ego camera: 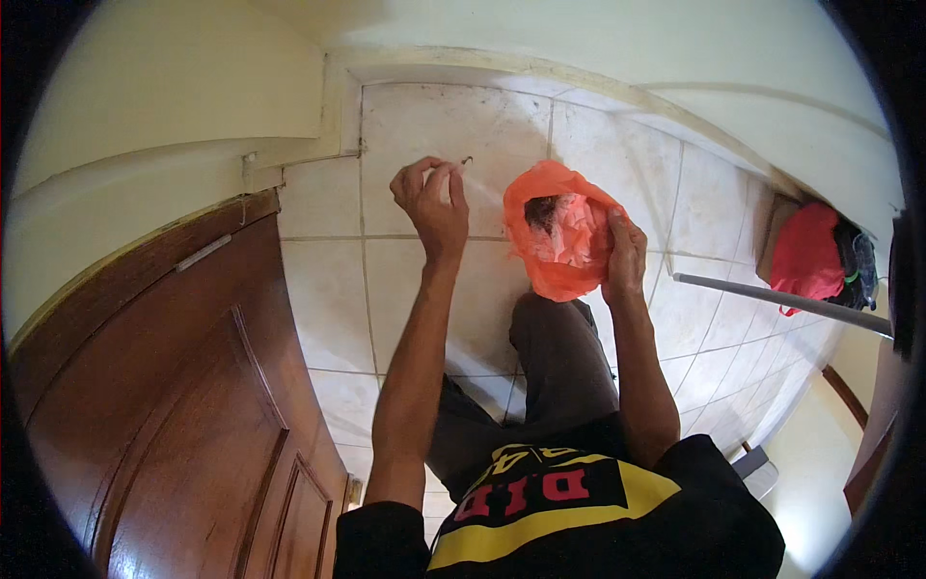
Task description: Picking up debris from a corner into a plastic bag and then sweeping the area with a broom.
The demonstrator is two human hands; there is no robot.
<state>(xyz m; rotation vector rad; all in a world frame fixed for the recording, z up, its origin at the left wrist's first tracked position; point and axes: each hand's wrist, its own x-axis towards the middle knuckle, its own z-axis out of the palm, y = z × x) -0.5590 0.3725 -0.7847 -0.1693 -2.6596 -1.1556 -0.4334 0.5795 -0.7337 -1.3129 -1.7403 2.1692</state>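
Observation:
My right hand point(626, 257) grips the rim of an orange plastic bag point(534, 279), and the bag's mouth faces up towards me. Inside it are a dark clump of dirt or hair point(541, 213) and crumpled pale pinkish material, perhaps more of the bag's film. To the left of the bag, apart from it, my left hand point(435, 210) is raised over the tiles. Its thumb and fingertips pinch a small pale scrap point(460, 167) with a thin dark bit at its end; what it is exactly is too small to tell.
Dark specks lie on the tiled floor point(448, 116) by the wall. A brown wooden door point(195, 405) stands at the left. On the right, a grey pole point(781, 298) reaches over the floor, near a red bag point(806, 253) and dark items against the wall.

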